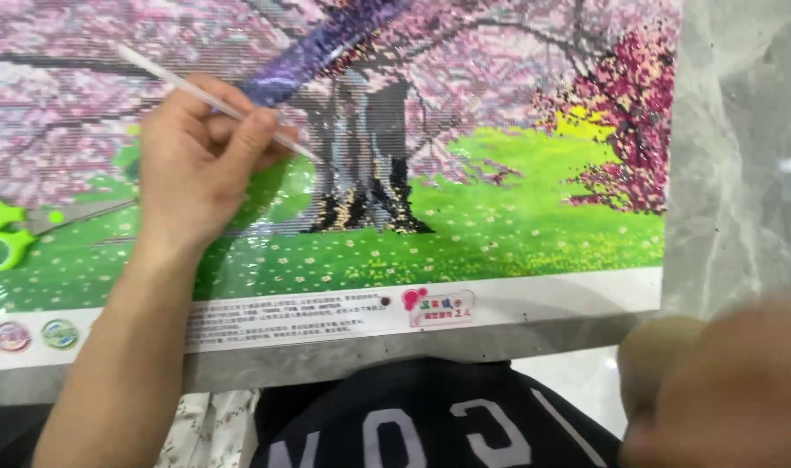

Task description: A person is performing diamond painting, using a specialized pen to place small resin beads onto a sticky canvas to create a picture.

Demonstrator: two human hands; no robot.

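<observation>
A large diamond-painting canvas (499, 173) of blossoming trees is spread on a grey marble table (742, 130). A thin white pen (213, 100) is gripped in the left hand (196, 165), tip on the canvas. The blurred right hand (725, 390) cannot be judged. Green scissors (5, 234) lie left.

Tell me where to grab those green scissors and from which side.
Take the scissors by the green handle loops at the canvas's left edge, coming from the left. The blades point right, toward the left hand holding the pen, so that end is crowded.
</observation>
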